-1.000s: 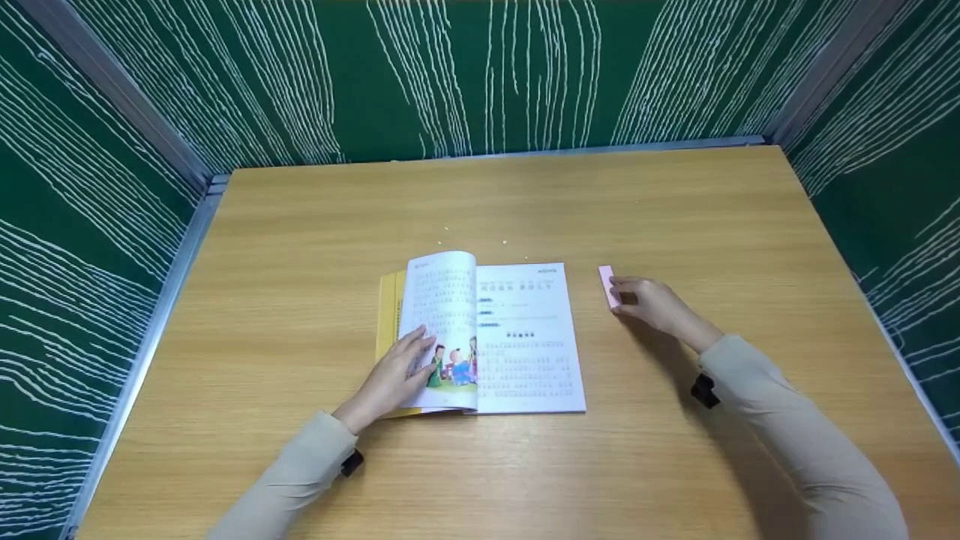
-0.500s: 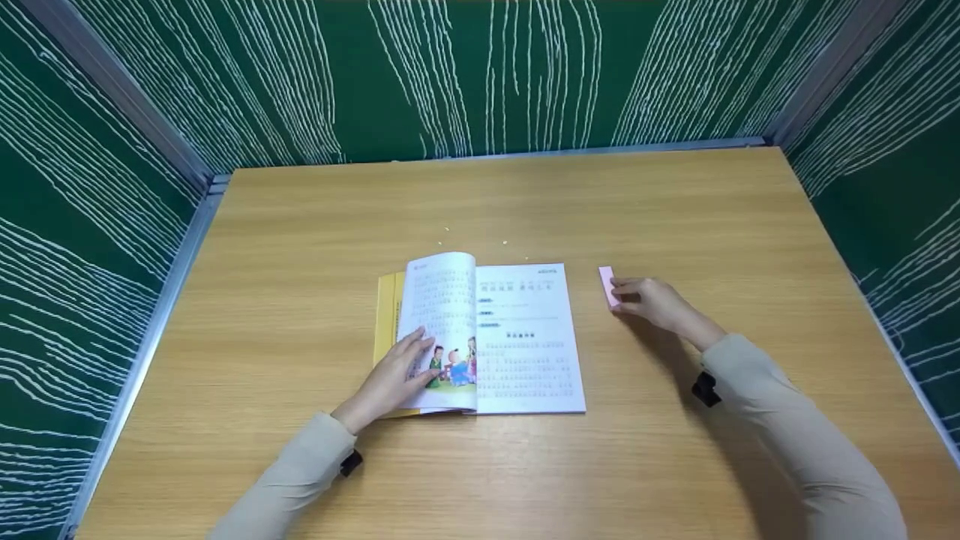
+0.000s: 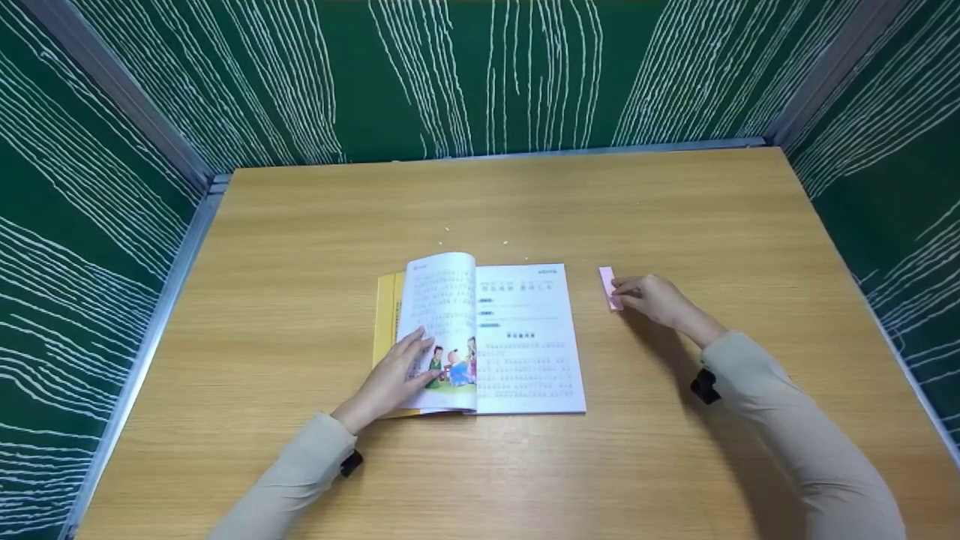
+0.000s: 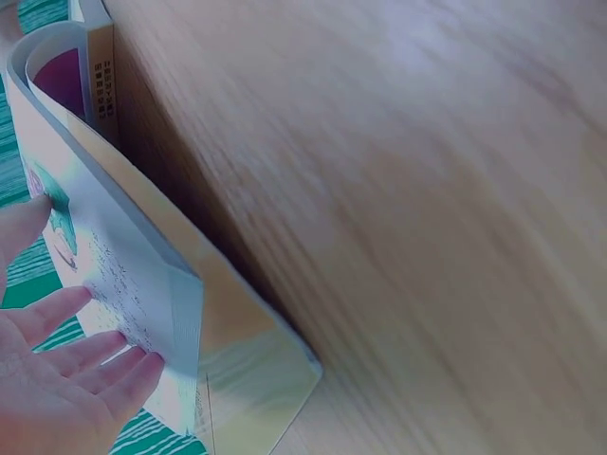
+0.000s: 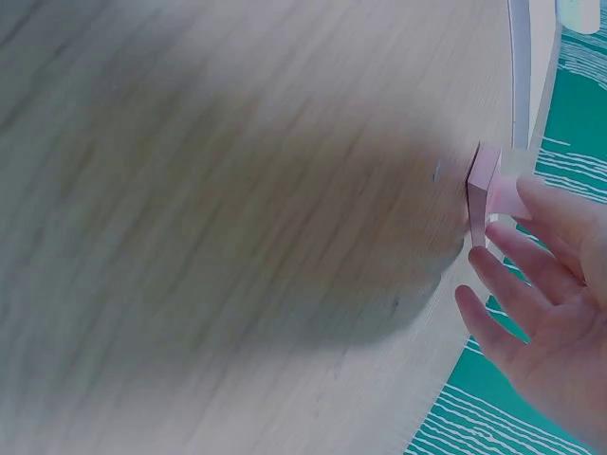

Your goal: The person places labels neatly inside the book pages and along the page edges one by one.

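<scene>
The left hand rests with fingers spread on the left page of the open book, seemingly to keep the bowed pages from springing shut. The right hand pinches a pink leaf; the pink pad it appears to belong to lies on the bench near the book's right edge, probably for easy reach. Farther off, the bench offers wide room for sliding, up to its far edge by the green wall.

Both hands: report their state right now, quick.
Left hand: open, resting on the open book.
Right hand: thumb and finger pinching a sheet at the pink pad.
</scene>
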`<state>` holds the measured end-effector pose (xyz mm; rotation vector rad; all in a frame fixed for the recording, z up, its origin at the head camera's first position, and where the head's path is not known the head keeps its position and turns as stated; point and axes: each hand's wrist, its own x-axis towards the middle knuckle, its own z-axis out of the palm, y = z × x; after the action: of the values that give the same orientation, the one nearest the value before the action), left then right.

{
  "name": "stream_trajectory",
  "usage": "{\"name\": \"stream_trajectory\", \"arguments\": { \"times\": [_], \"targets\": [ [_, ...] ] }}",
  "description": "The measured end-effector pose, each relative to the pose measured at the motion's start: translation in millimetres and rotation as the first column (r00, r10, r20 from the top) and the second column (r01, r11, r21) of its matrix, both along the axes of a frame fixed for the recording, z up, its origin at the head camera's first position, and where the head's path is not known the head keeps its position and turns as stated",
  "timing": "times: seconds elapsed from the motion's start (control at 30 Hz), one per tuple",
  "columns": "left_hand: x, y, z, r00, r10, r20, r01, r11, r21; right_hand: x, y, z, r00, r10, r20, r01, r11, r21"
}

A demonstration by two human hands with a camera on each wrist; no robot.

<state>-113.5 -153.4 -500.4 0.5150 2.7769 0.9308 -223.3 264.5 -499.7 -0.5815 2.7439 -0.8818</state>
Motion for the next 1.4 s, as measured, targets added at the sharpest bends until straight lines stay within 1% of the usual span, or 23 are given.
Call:
{"name": "stream_trajectory", "arguments": {
  "times": [0.17,0.37,0.53,0.77,0.83,1.0,1.13,1.23,1.37,1.4],
  "targets": [
    [-0.8,0.4,-2.2,1.000,-0.002,0.009,0.002,1.000,-0.015,-0.1,-1.3,-0.1,0.997,-0.071,-0.037,0.069,0.995,-0.067],
    [-0.5,0.2,-2.8,1.000,-0.011,0.007,0.011,1.000,-0.021,-1.7,-2.8,0.6,0.986,-0.157,-0.063,0.144,0.973,-0.180],
    [-0.4,1.3,-1.6,1.000,0.003,0.019,-0.002,0.999,-0.034,-2.6,-3.6,2.6,0.977,-0.211,-0.043,0.196,0.953,-0.229],
    [-0.1,1.2,-2.5,1.000,0.002,0.009,-0.001,0.999,-0.033,-4.3,-0.5,2.5,0.963,-0.269,0.017,0.263,0.926,-0.270],
    [-0.1,1.2,-3.0,1.000,-0.001,0.005,0.002,1.000,-0.030,-5.0,0.1,1.8,0.957,-0.288,0.018,0.282,0.920,-0.272],
    [-0.4,1.6,-3.7,1.000,-0.004,0.006,0.004,1.000,-0.028,-5.5,-0.1,1.0,0.941,-0.339,0.010,0.328,0.903,-0.278],
    [-0.5,2.6,-3.5,1.000,0.001,0.012,-0.001,0.999,-0.032,-4.7,0.4,0.6,0.924,-0.383,-0.002,0.365,0.881,-0.302],
    [-1.0,2.4,-4.1,1.000,-0.008,-0.004,0.008,0.999,-0.035,-4.0,0.1,0.9,0.905,-0.426,0.007,0.405,0.855,-0.323],
    [-1.5,1.5,-5.9,0.999,-0.017,-0.027,0.016,0.999,-0.039,-4.1,-0.5,1.4,0.877,-0.479,0.047,0.465,0.818,-0.339],
    [-1.4,1.4,-6.1,1.000,-0.014,-0.024,0.013,0.999,-0.038,-4.4,-0.2,1.1,0.870,-0.490,0.054,0.478,0.810,-0.340]
  ]
}}
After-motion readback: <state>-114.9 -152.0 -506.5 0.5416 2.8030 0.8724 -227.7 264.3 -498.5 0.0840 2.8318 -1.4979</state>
